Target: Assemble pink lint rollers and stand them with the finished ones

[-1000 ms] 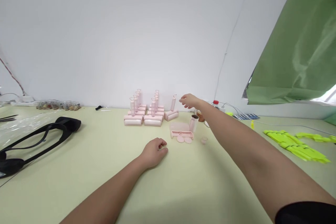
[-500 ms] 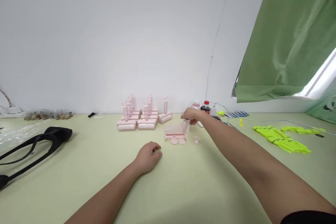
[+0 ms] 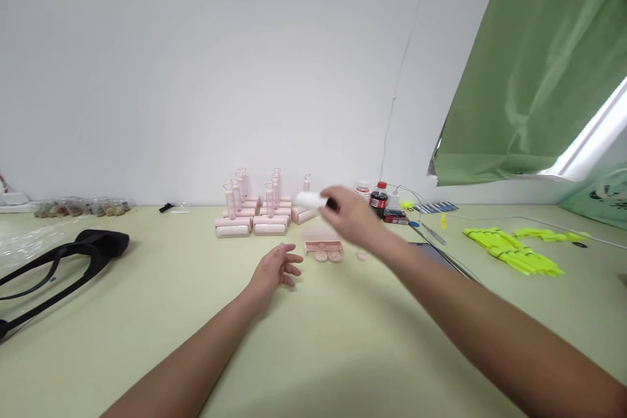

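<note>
Right fingers (image 3: 327,194): closed around the white roll (image 3: 307,200), gripping it near its dark end; exact thumb contact is blurred. The roll is off the table (image 3: 343,339), lying roughly level, its free end pointing left. The right hand (image 3: 353,217) is raised above the near-side parts. With the roll lifted, its support appears to come from this hand alone.

Left hand (image 3: 268,272): fingers partly spread and slightly curled, holding nothing, positioned low over the table, left of and nearer than the open pink case (image 3: 310,247).

Below the roll: the pink case, with two round pink discs (image 3: 328,256) at its near edge. Right of these: a small pink piece (image 3: 362,255). Far left: rows of pink rollers (image 3: 232,228). Far right: a red-capped bottle (image 3: 379,198).
</note>
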Action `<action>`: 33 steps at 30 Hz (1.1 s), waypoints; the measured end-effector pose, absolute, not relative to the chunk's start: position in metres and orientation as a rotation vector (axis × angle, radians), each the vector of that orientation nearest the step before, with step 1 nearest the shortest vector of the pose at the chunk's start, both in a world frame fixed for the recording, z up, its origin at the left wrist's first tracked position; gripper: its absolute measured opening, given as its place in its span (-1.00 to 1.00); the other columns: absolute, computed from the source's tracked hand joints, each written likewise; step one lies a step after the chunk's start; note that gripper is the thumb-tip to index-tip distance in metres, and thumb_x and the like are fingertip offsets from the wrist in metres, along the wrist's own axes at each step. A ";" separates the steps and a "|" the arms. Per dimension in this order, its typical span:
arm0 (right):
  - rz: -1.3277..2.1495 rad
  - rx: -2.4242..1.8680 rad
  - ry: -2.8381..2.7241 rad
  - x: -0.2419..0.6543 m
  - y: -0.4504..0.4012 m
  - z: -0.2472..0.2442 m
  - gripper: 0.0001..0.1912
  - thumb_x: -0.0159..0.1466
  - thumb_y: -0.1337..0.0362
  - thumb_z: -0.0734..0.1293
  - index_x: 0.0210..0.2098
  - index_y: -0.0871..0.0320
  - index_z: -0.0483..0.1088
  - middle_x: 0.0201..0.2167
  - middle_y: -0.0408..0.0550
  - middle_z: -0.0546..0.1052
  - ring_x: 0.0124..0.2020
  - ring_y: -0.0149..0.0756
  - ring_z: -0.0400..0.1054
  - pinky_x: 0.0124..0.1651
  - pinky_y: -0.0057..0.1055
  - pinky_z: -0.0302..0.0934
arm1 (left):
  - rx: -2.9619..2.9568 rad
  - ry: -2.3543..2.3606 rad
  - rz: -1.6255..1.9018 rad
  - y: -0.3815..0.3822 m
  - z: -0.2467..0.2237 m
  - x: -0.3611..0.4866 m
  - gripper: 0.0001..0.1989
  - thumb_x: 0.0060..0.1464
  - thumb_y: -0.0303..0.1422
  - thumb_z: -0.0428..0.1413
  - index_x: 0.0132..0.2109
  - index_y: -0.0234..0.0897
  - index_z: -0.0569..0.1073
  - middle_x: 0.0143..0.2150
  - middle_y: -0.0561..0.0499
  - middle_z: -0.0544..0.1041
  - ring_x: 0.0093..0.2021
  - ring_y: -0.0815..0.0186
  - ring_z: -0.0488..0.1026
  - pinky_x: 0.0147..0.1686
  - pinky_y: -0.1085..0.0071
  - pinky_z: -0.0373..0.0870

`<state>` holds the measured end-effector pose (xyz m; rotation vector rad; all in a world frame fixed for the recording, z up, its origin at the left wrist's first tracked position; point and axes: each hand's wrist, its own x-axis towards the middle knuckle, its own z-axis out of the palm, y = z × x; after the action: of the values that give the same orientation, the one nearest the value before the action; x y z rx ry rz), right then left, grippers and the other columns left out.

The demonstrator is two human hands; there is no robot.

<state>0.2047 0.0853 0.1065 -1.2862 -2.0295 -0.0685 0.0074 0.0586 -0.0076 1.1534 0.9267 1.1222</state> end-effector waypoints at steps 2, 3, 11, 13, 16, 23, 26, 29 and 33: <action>0.079 -1.019 -2.222 0.184 0.051 0.074 -0.78 0.24 0.34 0.28 -0.11 0.13 0.41 -0.15 0.01 0.52 -0.20 -0.24 0.42 -0.14 -0.34 0.28 | 1.013 0.749 1.113 0.053 -0.003 0.012 -0.45 0.06 0.07 0.06 -0.01 -0.28 0.37 -0.13 -0.16 0.50 -0.23 0.20 0.48 -0.35 0.33 0.43; 0.125 -0.900 -2.326 0.177 0.039 0.058 -0.79 0.24 0.33 0.29 -0.12 0.12 0.41 -0.08 0.02 0.51 -0.12 -0.22 0.40 -0.11 -0.35 0.28 | 0.990 0.727 1.122 0.051 -0.003 0.013 -0.48 0.04 0.05 0.09 -0.04 -0.29 0.37 -0.16 -0.14 0.50 -0.24 0.21 0.48 -0.36 0.34 0.44; 0.187 -1.441 -2.248 0.210 0.071 -0.007 -0.65 0.33 0.37 0.13 0.06 0.19 0.35 0.02 0.10 0.50 0.00 -0.12 0.38 -0.02 -0.26 0.21 | 1.689 1.243 1.095 0.058 -0.017 0.000 -0.52 -0.03 -0.16 0.20 0.03 -0.20 0.39 -0.16 -0.02 0.51 -0.23 0.20 0.45 -0.31 0.33 0.41; 0.236 -1.458 -2.297 0.214 0.078 -0.012 -0.61 0.29 0.37 0.18 0.10 0.17 0.33 0.04 0.10 0.50 0.00 -0.11 0.39 -0.06 -0.28 0.21 | 1.824 1.277 1.087 0.059 -0.017 -0.001 -0.56 -0.04 -0.21 0.19 0.03 -0.19 0.42 -0.08 -0.02 0.52 -0.13 0.16 0.45 -0.16 0.27 0.39; 0.277 -1.468 -2.343 0.212 0.075 -0.014 -0.62 0.25 0.35 0.23 0.07 0.17 0.37 -0.02 0.09 0.52 -0.05 -0.11 0.40 -0.11 -0.32 0.20 | 1.890 1.321 1.064 0.058 -0.016 0.001 -0.59 -0.05 -0.25 0.19 0.00 -0.19 0.44 -0.05 -0.02 0.53 -0.10 0.14 0.44 -0.11 0.25 0.37; 0.276 -1.564 -2.367 0.210 0.062 -0.013 -0.67 0.26 0.19 0.27 -0.03 0.18 0.42 -0.05 0.12 0.42 -0.20 -0.17 0.38 -0.27 -0.38 0.12 | 1.932 1.317 0.981 0.054 -0.015 0.004 -0.61 -0.03 -0.24 0.17 -0.01 -0.20 0.45 -0.08 -0.01 0.54 -0.11 0.15 0.45 -0.12 0.28 0.38; 0.293 -1.542 -2.426 0.212 0.064 -0.013 -0.74 0.27 0.26 0.22 -0.11 0.16 0.46 -0.17 0.06 0.44 -0.24 -0.21 0.37 -0.25 -0.40 0.09 | 1.948 1.322 0.938 0.052 -0.014 0.005 -0.59 -0.03 -0.23 0.16 0.00 -0.20 0.44 -0.06 -0.01 0.54 -0.09 0.14 0.45 -0.13 0.28 0.38; 0.280 -1.538 -2.424 0.213 0.065 -0.013 -0.76 0.22 0.30 0.24 -0.16 0.17 0.47 -0.25 0.06 0.43 -0.30 -0.23 0.35 -0.28 -0.40 0.07 | 1.950 1.333 0.929 0.051 -0.014 0.006 -0.59 -0.03 -0.22 0.17 0.00 -0.19 0.44 -0.06 -0.01 0.54 -0.10 0.15 0.46 -0.13 0.29 0.38; 0.273 -1.519 -2.397 0.216 0.063 -0.012 -0.89 0.15 0.30 0.27 -0.35 0.17 0.42 -0.33 0.00 0.41 -0.38 -0.27 0.29 -0.36 -0.42 0.03 | 1.951 1.331 0.930 0.051 -0.014 0.006 -0.58 -0.04 -0.22 0.17 0.01 -0.17 0.43 -0.06 0.01 0.53 -0.11 0.17 0.46 -0.15 0.30 0.38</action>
<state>0.2159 0.0625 -0.0119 -1.5190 -2.3966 0.2733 0.0063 0.0507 -0.0141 1.9508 1.3315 0.9303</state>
